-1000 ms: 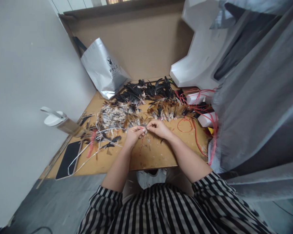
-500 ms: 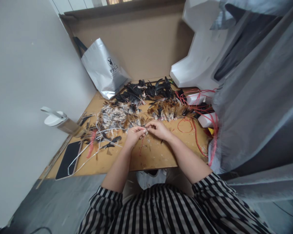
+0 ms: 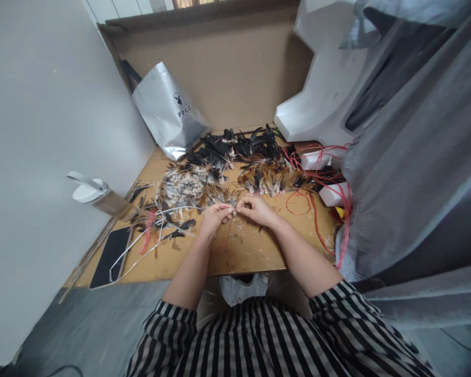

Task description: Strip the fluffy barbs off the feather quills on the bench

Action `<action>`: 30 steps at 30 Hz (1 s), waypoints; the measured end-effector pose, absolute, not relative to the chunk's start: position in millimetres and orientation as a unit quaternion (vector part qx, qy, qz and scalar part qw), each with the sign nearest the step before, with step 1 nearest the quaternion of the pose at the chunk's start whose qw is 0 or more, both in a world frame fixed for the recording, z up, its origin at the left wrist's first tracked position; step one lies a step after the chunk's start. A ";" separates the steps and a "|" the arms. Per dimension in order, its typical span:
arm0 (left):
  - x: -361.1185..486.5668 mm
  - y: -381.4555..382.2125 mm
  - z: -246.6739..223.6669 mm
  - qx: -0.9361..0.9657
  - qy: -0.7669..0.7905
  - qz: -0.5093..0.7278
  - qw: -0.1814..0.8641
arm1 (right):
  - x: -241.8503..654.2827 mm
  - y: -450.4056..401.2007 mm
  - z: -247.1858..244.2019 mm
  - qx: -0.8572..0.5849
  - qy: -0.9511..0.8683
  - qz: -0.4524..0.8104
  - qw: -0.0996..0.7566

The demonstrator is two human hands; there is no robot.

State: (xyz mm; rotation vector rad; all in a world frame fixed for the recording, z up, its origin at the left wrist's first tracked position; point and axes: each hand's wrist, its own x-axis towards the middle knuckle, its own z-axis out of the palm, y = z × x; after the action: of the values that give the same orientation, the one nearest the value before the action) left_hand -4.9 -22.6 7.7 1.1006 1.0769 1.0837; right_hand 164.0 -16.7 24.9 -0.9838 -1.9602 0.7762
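Note:
Just above the near half of the wooden table (image 3: 255,256), my left hand (image 3: 215,219) and my right hand (image 3: 258,210) meet fingertip to fingertip. Both are closed in a pinch on something small that the fingers mostly hide. A thin red strand (image 3: 230,227) hangs below the left fingers. Right behind the hands lie brown-grey feathers (image 3: 212,194), with a pale fluffy feather heap (image 3: 180,184) to their left. Golden-brown feathers (image 3: 272,177) sit behind my right hand, and long black feathers (image 3: 212,152) spread along the back.
At the left are a dark phone (image 3: 109,259), a white-lidded bottle (image 3: 105,201), white strips (image 3: 157,243) and a pink-red ribbon (image 3: 147,233). A silver bag (image 3: 167,115) leans at the back. Red cord (image 3: 317,230) and white boxes (image 3: 333,193) lie right, beside a grey curtain (image 3: 408,157).
The right fingertips have shifted very slightly to the right. Both hands keep their pinch at the same spot, and everything on the table lies as before.

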 end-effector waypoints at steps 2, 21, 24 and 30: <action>-5.6 -22.0 6.7 0.461 0.458 0.470 0.597 | 163.5 -16.7 23.3 -0.380 -0.775 0.336 0.376; 3.5 -29.3 7.3 0.562 0.429 0.486 0.514 | 156.7 -16.3 15.0 -0.434 -0.741 0.364 0.360; 3.7 -28.1 1.9 0.598 0.435 0.495 0.457 | 157.2 -14.3 12.6 -0.448 -0.733 0.369 0.355; 1.6 -27.4 -5.0 0.682 0.458 0.503 0.269 | 155.1 -13.4 7.0 -0.472 -0.707 0.394 0.349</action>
State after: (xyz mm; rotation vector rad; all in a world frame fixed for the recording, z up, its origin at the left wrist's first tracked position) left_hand 1.6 -27.4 -5.0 1.8387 1.2346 1.3570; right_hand 155.1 -13.4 7.0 -1.2226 -1.8326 1.0211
